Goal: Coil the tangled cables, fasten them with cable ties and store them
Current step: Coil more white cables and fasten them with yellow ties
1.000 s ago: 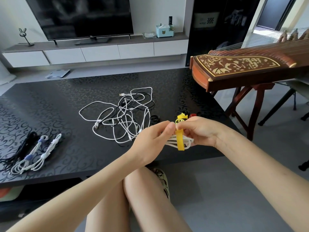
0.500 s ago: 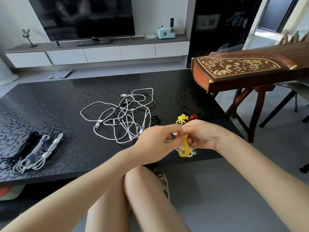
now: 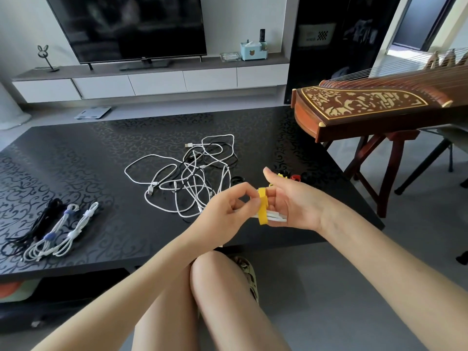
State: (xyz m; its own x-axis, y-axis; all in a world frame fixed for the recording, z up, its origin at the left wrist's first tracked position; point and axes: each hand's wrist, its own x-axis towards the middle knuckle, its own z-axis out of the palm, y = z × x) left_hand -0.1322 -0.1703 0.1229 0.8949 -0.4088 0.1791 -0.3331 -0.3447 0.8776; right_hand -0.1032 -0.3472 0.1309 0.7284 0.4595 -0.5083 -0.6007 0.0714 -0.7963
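Observation:
A coiled white cable (image 3: 274,217) lies across the fingers of my right hand (image 3: 291,201), thumb raised above it. A yellow cable tie (image 3: 262,207) is wrapped round that coil. My left hand (image 3: 229,207) pinches the tie's upper end with thumb and fingertips. Both hands hover over the near edge of the black patterned table (image 3: 76,158). A tangle of white and black cables (image 3: 192,176) lies on the table just beyond my hands. Three tied bundles (image 3: 50,231), one black and two white, rest at the table's left.
Loose ties, yellow and red (image 3: 295,177), lie on the table behind my right hand. A wooden zither on a stand (image 3: 374,110) juts over the table's right side. A TV cabinet (image 3: 157,79) lines the far wall. My knees are below the table edge.
The yellow tie now loops round the coil rather than hanging loose. My right hand has opened out, thumb up, and the left has shifted its pinch to the tie's top.

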